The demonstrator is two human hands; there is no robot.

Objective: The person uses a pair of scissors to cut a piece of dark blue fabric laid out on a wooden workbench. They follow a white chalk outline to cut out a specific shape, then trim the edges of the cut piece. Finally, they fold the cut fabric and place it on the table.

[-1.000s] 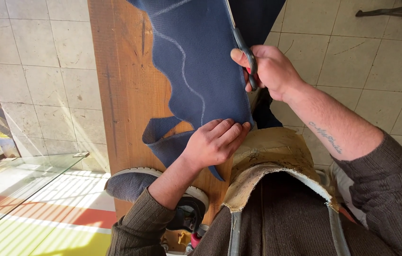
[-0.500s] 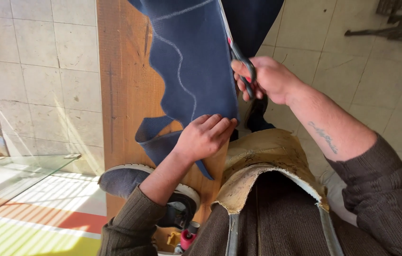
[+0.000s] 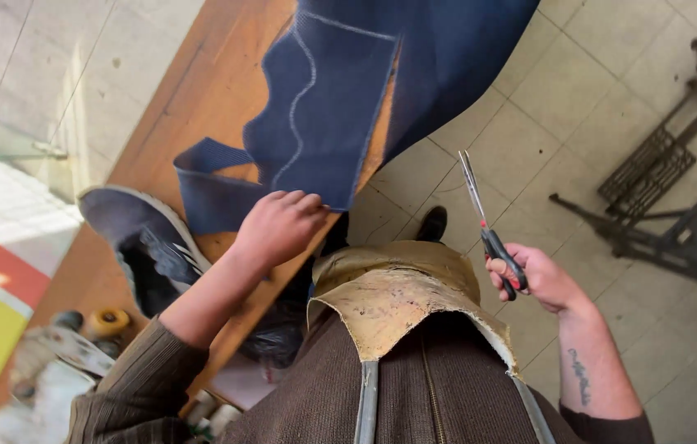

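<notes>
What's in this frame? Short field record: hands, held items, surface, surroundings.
left hand: pressing the edge of the dark blue fabric
right hand: holds scissors, blades closed, pointing up, clear of the fabric
fabric: chalk wavy line marked, partly cut, hangs off the table edge
surface: wooden table
on table: dark sneaker
floor: beige tiles; black metal frame at right
</notes>
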